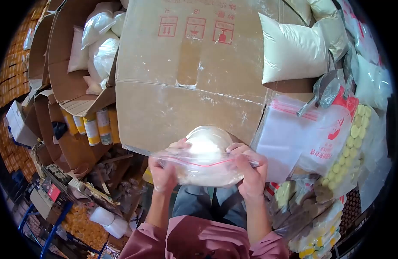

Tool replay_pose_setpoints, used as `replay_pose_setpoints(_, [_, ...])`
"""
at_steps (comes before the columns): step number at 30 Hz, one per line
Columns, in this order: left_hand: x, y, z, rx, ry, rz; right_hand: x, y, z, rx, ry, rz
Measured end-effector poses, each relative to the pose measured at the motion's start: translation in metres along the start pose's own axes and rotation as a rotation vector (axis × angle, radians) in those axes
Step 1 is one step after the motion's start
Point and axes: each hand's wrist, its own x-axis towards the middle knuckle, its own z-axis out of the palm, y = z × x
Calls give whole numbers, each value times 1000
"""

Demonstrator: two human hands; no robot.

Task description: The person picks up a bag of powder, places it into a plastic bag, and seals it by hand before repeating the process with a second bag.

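while both fists pinch its red seal strip, zip bag (205,162) of white powder: left hand (163,172), right hand (252,175) clamped; fingertips hidden behind plastic, cardboard box (186,73) beyond.

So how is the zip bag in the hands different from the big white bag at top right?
The zip bag is clear with a red seal line, small, and gripped by the left hand and right hand. The big white bag is much larger, looks opaque, and rests on a cardboard box, untouched. Both hold white powder.
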Motion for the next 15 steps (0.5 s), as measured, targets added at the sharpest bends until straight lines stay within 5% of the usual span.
replay_pose_setpoints(2, [8,5,-2,114,-398,86,-1,12,-2,63,-37,-116])
replay_pose_setpoints(3, [10,7,-2,178,-434,91,9,13,-11,-248,-241,-361])
replay_pose_setpoints(7, [29,14,-14,514,-677,306,13,3,-14,-529,-501,-380])
replay_pose_setpoints(10, [33,18,-16,596,-710,342,19,-8,-11,-705,-578,-366])
replay_pose_setpoints(15, [49,14,-7,445,-783,574,25,11,-13,-524,-508,-496])
